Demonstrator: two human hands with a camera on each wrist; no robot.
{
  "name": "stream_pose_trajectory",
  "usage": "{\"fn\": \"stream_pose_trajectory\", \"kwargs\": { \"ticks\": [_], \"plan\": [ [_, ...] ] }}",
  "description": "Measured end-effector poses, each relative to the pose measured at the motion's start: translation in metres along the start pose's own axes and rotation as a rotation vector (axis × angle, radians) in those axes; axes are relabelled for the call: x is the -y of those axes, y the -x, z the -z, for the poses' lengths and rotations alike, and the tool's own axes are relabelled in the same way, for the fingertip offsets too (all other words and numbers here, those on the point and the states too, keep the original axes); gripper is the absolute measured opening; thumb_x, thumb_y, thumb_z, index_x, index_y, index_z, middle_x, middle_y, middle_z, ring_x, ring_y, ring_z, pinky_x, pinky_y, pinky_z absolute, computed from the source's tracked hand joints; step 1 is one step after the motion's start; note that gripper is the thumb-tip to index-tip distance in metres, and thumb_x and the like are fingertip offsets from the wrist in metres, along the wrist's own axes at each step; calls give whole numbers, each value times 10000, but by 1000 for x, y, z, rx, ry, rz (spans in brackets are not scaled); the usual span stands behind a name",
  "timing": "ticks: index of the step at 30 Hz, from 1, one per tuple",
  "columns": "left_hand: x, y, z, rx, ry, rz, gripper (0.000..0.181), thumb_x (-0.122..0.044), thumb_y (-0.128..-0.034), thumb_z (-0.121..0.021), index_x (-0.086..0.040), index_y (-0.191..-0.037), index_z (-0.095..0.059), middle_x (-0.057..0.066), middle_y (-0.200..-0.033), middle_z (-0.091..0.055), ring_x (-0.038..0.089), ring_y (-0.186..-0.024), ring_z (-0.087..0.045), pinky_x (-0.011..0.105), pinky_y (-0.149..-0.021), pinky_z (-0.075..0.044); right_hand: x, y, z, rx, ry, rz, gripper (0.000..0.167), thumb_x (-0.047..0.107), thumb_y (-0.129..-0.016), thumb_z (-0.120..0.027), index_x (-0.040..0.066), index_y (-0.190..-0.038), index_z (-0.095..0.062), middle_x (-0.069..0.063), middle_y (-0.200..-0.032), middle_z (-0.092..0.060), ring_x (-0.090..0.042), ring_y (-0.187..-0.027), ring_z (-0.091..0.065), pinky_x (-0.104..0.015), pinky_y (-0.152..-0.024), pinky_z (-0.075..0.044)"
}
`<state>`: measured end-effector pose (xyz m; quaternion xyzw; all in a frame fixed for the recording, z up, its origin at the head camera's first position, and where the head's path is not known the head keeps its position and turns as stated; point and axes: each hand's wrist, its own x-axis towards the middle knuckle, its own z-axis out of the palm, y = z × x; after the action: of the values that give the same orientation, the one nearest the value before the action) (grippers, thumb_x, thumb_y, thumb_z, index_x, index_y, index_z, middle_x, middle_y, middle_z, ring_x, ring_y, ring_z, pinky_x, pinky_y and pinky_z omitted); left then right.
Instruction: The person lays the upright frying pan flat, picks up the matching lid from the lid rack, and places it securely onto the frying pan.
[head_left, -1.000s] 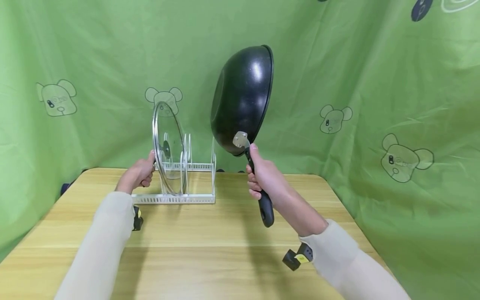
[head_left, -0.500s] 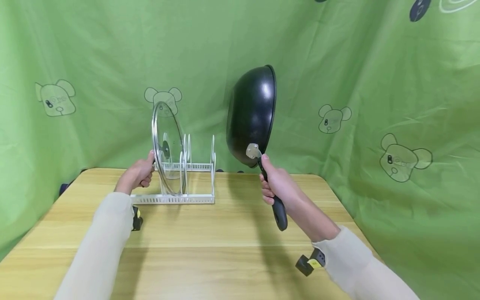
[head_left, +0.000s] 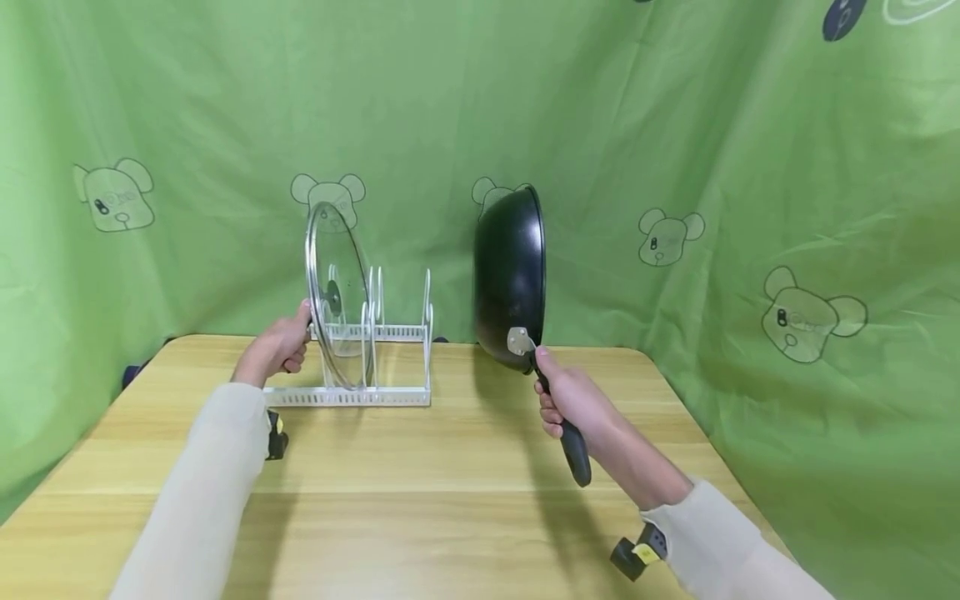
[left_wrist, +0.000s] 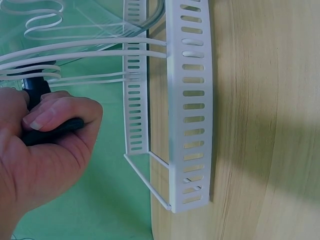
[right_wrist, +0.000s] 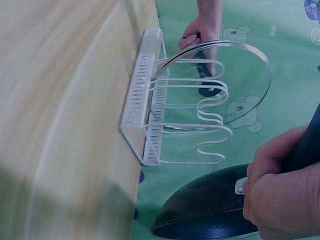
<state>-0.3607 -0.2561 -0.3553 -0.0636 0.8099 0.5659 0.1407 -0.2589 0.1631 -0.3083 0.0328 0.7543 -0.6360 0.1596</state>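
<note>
A clear glass lid [head_left: 348, 258] with a metal rim stands on edge between the wire dividers of a white rack [head_left: 390, 398]. My left hand [head_left: 277, 346] is at the lid's left side; in the left wrist view its fingers curl round the lid's black knob handle [left_wrist: 52, 132]. To the right of the rack, my right hand [head_left: 577, 400] grips the black handle [head_left: 576, 454] of a dark wok [head_left: 512, 275]. The wok is tipped on its side in the air, its rounded outside toward the rack and its rim facing right.
A light wooden table [head_left: 420, 533] lies below. Green cloth [head_left: 600, 125] printed with bear faces hangs behind it and along both sides. Small black cameras, such as the right one [head_left: 637, 557], sit on both wrists.
My right hand has lowered the wok and shifted to the right, away from the rack. The wok has turned more upright on its side. My left hand and the lid stay in place.
</note>
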Motion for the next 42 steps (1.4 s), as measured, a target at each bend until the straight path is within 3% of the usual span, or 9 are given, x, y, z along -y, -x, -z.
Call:
{"fn": "stream_pose_trajectory", "kwargs": {
  "ticks": [17, 31, 42],
  "plan": [
    [-1, -1, -1, -30, -3, 3, 647, -684, -1018, -103, -154, -749, -359, -92, -577, -351, 65, -487, -337, 228, -499, -355, -27, -5, 17, -49, 91, -26, 544, 541, -1081, -337, 78, -807, -418, 58, -568, -327, -69, -461, -311, -202, -443, -307],
    [0, -1, -1, -11, -7, 3, 649, -684, -1016, -91, -153, -751, -353, -90, -586, -350, 58, -491, -327, 217, -500, -342, -45, -4, 25, -92, 194, -6, 540, 518, -1074, -395, 75, -772, -455, 38, -554, -369, -106, -452, -358, -237, -451, -347],
    [1, 0, -1, -9, -1, 6, 645, -681, -1018, -97, -151, -758, -357, -89, -593, -357, 57, -493, -331, 218, -501, -352, -53, -3, 26, -133, 218, -20, 503, 499, -1053, -465, 82, -773, -500, 29, -531, -415, -116, -442, -406, -248, -453, -373]
  ]
}}
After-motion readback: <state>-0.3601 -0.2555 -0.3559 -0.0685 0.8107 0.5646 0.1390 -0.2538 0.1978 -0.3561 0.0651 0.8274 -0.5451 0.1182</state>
